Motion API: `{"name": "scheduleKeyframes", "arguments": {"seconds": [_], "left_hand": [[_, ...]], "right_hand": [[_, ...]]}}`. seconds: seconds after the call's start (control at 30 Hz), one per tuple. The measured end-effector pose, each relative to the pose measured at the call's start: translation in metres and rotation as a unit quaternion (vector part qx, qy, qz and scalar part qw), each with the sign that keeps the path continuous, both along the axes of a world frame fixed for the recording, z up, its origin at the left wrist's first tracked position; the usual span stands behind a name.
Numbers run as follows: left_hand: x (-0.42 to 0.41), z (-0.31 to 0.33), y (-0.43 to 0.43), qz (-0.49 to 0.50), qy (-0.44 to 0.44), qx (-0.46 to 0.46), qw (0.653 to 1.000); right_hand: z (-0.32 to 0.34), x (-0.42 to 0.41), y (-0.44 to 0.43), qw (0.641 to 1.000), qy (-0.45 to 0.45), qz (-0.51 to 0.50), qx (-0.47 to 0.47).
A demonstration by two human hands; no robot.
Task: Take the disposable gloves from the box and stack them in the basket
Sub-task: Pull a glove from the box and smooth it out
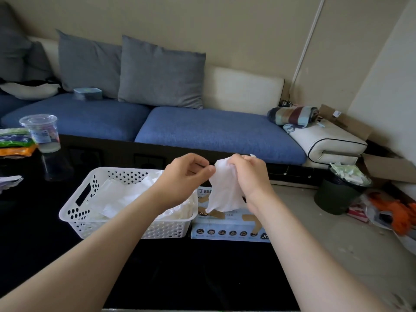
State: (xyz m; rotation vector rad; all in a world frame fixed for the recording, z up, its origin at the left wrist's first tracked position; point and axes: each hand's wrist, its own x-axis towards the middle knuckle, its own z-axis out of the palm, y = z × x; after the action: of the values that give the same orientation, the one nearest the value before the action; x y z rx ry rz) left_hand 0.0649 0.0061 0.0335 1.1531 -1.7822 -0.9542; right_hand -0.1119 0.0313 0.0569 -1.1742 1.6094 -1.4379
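Your right hand grips a white disposable glove above the glove box. Your left hand pinches its edge beside the white basket.

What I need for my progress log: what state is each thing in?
glove: held up above the box, crumpled.
left hand: pinches the glove.
right hand: grips the glove.
box: lying flat beside the basket.
basket: upright, gloves piled inside.
plastic cup: upright, lidded.
waste bin: full.
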Motion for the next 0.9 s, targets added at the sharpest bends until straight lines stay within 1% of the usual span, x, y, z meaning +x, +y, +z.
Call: {"name": "scheduleKeyframes", "arguments": {"seconds": [0.1,0.23,0.3,0.4,0.53,0.6,0.73,0.9], "left_hand": [[-0.001,-0.001,0.002,-0.021,-0.035,0.008,0.999],[-0.001,0.001,0.003,0.002,-0.063,0.0,0.998],[-0.001,0.001,0.003,0.012,-0.064,-0.022,0.998],[0.0,0.004,0.002,0.027,-0.032,-0.015,0.999],[0.004,0.008,0.0,0.057,0.036,-0.005,0.998],[0.007,0.011,0.0,0.06,0.06,0.001,0.996],[0.013,0.015,0.002,0.049,0.098,0.009,0.994],[0.013,0.013,0.0,0.069,0.111,0.005,0.991]], "right_hand": [[0.005,0.008,0.0,0.999,-0.04,0.023,-0.001],[0.005,0.008,-0.001,0.997,-0.062,0.048,0.0],[0.003,0.006,-0.001,0.997,-0.057,0.053,-0.003],[0.003,0.004,0.0,0.997,-0.04,0.059,-0.019],[-0.002,-0.006,-0.004,0.993,-0.008,0.117,-0.031],[-0.005,-0.008,-0.005,0.992,0.014,0.123,-0.029],[-0.007,-0.01,-0.004,0.986,0.065,0.154,0.016],[-0.005,-0.008,0.0,0.969,0.138,0.19,0.075]]}}
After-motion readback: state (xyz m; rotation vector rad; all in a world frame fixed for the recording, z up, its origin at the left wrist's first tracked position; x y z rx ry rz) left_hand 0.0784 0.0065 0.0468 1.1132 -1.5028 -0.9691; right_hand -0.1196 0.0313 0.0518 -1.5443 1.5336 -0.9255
